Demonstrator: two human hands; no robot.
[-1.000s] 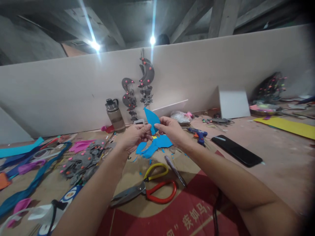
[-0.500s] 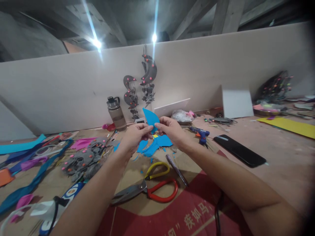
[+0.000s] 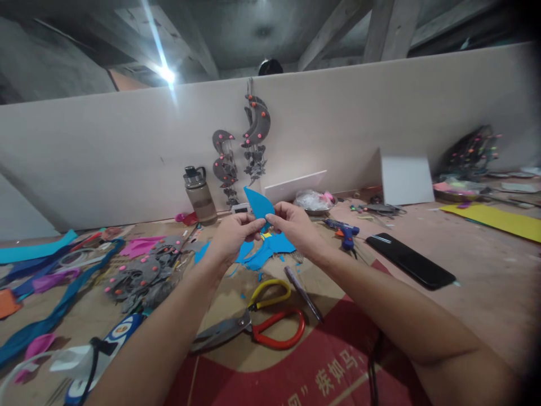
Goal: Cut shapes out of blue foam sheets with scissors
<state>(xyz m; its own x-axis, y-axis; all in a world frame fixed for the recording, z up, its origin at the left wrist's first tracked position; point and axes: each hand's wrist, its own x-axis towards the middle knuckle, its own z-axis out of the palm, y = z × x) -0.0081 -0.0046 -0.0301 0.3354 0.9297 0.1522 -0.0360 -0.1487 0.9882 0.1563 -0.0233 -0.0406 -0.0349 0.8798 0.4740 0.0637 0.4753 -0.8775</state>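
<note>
A small leaf-shaped blue felt piece (image 3: 258,202) is held up over the middle of the table, its pointed tip toward the upper left. My left hand (image 3: 239,232) pinches its lower left edge, while my right hand (image 3: 293,224) grips its lower right side between thumb and fingers. Below my hands lie blue scraps (image 3: 264,252) with small snippets around them. Closer to me, scissors (image 3: 253,321) with one yellow and one red handle rest on the cardboard, blades toward the left. Beside them is a pen (image 3: 303,294).
Left are coloured felt strips (image 3: 63,307) and grey felt crescents (image 3: 146,276) with pink beads. A water bottle (image 3: 199,194) stands by the white partition (image 3: 127,152), where grey crescent hangings (image 3: 257,124) hang. Right are a blue glue gun (image 3: 347,232), a black phone (image 3: 409,260) and a yellow sheet (image 3: 494,221).
Both hands keep their hold on the blue piece, which has turned very slightly and shows a little more of its face. The scissors, pen and scraps lie where they were.
</note>
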